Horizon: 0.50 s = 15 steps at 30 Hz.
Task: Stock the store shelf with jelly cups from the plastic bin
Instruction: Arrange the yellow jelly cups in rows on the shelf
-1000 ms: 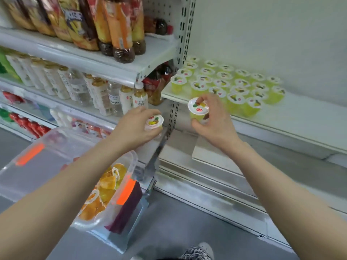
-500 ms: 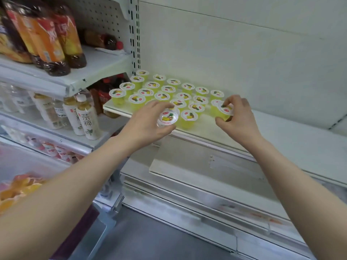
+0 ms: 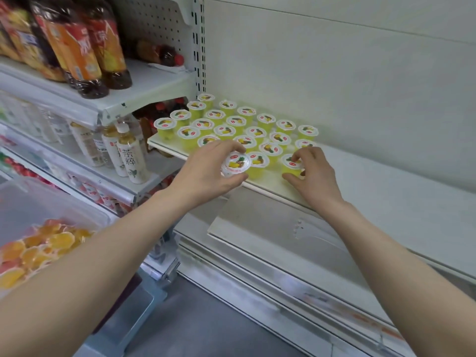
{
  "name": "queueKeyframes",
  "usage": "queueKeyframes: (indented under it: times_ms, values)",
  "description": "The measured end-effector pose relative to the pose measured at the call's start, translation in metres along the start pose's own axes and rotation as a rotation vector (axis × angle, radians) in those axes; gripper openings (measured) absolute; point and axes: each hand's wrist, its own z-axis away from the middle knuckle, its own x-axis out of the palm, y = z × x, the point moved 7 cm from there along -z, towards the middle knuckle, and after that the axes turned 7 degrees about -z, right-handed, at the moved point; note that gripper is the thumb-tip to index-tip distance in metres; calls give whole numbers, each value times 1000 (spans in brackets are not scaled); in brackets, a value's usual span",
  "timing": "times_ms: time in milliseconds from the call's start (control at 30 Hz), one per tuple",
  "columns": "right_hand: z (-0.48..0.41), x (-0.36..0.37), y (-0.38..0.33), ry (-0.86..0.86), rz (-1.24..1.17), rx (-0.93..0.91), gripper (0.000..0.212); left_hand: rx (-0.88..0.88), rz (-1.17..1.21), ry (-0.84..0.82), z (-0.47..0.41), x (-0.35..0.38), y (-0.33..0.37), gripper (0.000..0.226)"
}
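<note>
My left hand (image 3: 206,173) is gripping a jelly cup (image 3: 235,164) at the shelf's (image 3: 360,186) front edge; my right hand (image 3: 315,176) is curling its fingers round a second cup (image 3: 289,164) standing on the shelf beside the rows (image 3: 231,122).

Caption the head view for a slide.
Right hand grips a green jelly cup on the shelf; left hand holds a second jelly cup.

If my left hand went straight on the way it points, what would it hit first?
Probably the front-row jelly cup on the shelf, right beyond the held cup in the left hand; they look nearly touching, though depth is unclear.
</note>
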Motion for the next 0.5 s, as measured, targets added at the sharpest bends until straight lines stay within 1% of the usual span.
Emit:
queueKeyframes:
  times_ms: [133, 267, 400, 500]
  values:
    - [-5, -1, 4, 49, 137, -49, 35, 15, -6, 0, -4, 3, 6, 44]
    - [-9, -1, 4, 61, 212, -74, 36, 38, -7, -31, -7, 10, 13, 46]
    - [-12, -4, 1, -1, 299, -143, 37, 106, -8, -53, -15, 17, 28, 45]
    - [-14, -12, 1, -58, 301, -190, 35, 161, -53, -64, -23, 25, 45, 45]
